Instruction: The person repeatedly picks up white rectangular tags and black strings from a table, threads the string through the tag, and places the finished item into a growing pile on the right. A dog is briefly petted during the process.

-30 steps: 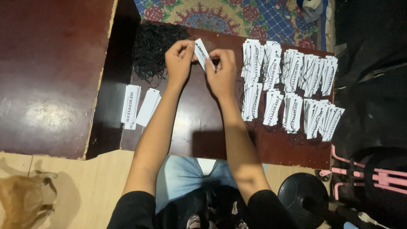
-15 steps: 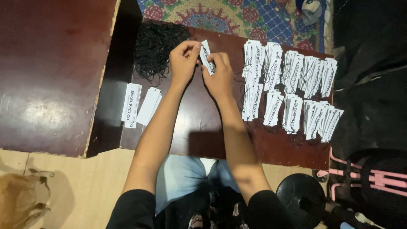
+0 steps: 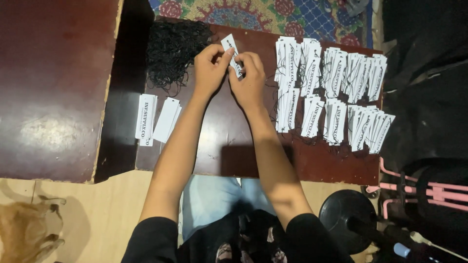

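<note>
Both hands, left hand (image 3: 210, 68) and right hand (image 3: 248, 78), have drawn closer, pinching one white card tag (image 3: 232, 52), seemingly threading its black string.

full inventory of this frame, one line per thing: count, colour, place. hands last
paper tag: one, white, pinched between both hands above the table
cords: one tangled pile, black, far left of the table top
plain tag stacks: two, white, left of the arms
strung tag stacks: two rows, too many to count, white with black cords, right side of the table
table: one, dark red-brown, under the tags
second table: one, dark brown, at the left
rug: one, patterned, beyond the table
round base: one, black, lower right
left hand: on the tag's left edge
right hand: on the tag's right edge
</note>
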